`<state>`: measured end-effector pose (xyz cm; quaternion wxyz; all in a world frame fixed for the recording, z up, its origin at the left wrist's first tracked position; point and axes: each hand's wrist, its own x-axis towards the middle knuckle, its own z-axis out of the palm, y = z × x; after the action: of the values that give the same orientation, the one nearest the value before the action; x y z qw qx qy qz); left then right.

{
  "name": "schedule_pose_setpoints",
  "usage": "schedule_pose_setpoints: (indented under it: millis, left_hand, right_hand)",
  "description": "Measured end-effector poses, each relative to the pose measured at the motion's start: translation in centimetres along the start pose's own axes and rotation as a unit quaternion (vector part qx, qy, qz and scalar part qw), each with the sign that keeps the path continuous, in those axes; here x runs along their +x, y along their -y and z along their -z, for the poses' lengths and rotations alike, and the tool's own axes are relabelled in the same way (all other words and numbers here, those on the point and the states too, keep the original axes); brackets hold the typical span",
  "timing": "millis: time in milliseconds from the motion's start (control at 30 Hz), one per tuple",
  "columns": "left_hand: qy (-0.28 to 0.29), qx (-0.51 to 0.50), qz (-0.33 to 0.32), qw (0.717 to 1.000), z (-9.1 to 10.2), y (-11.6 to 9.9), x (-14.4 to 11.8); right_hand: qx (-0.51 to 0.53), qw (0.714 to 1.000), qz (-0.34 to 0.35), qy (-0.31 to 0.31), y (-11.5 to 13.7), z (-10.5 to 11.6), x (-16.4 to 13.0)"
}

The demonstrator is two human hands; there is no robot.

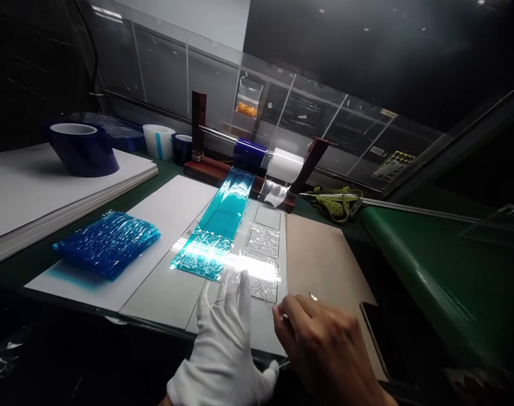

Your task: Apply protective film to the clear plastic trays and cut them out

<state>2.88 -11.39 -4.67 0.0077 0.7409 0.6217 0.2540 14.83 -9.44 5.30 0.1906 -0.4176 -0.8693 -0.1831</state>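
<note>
My left hand (pixel 227 344), in a white glove, lies with fingers stretched out at the near end of a blue film strip (pixel 227 217). Its fingertips are beside the strip's crinkled lower part. My right hand (pixel 320 332) is bare and closed in a pinch on a thin metal tool (pixel 267 297), whose exact kind I cannot make out. The tool's slim end reaches over a crinkled clear film piece (pixel 263 287) on the pale work board (pixel 159 299). The blue strip runs down from a blue film roll (pixel 249 152) on a wooden stand (pixel 199 121).
A white film roll (pixel 285 164) shares the stand's rod. At left are a stack of blue film pieces (pixel 109 242) and a large blue tape roll (pixel 83 152) on white sheets (pixel 16 197). A phone (pixel 375 338) and a green dotted pouch (pixel 333 204) lie at right.
</note>
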Motion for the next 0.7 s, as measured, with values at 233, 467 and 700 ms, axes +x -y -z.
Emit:
schedule_pose_setpoints:
  millis: [233,467,700]
  left_hand:
    - [-0.001,-0.01,0.03,0.999,0.0,0.7,-1.5]
    - [-0.019,0.014,0.027,0.999,2.4,1.7,-1.8]
    - [-0.032,-0.005,-0.025,0.999,3.3,2.1,-1.3]
  right_hand:
    - [0.122,0.99,-0.011,0.072,-0.4,0.7,-0.7]
    - [0.361,0.906,-0.193,0.107,-2.2,-0.5,-2.0]
    - [0.51,0.812,-0.243,0.143,-0.2,-2.7,-2.6]
